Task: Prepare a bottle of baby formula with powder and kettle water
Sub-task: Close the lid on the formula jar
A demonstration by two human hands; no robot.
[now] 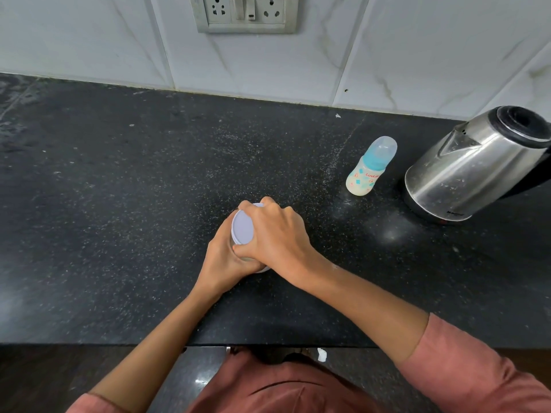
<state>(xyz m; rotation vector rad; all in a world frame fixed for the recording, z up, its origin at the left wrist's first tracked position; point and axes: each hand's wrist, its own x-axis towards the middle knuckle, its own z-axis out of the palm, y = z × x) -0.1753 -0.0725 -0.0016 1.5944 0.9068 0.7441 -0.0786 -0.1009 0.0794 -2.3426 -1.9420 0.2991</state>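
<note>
Left hand (222, 257) curls round the small white-lidded round jar (242, 229), bracing it; right hand (277, 236) fingers (269, 204) clamp its top, apparently for twisting.

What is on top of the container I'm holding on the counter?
A round white lid, with the right hand gripping its rim. The left hand holds the container below. Lid and hands cover its contents, so those cannot be seen.
</note>
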